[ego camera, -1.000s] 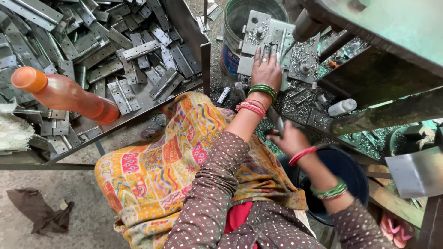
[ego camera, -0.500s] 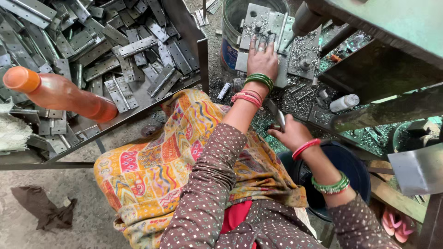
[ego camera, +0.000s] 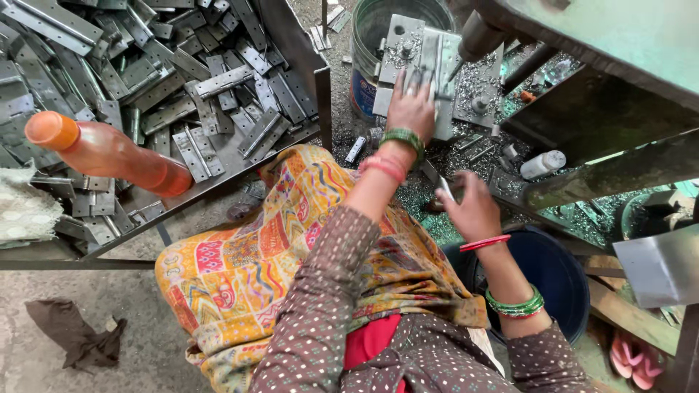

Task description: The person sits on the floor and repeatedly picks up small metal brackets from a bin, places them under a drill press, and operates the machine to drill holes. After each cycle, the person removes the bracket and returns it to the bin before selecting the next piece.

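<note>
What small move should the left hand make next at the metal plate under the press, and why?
Probably pull the left hand back from the metal plate. Its fingers lie flat on the piece, close beside the press ram, while the right hand already holds another small metal piece lower down.

A single view is given, taken from a camera worn on the person's head and aimed steeply downward. The lap and both forearms are seen from close above, with the left hand (ego camera: pixel 412 109) and right hand (ego camera: pixel 472 207) near the frame's centre. The tray of metal hinges (ego camera: pixel 182 94) is caught at upper left, the floor (ego camera: pixel 109 298) at lower left. No second view is supplied.
</note>
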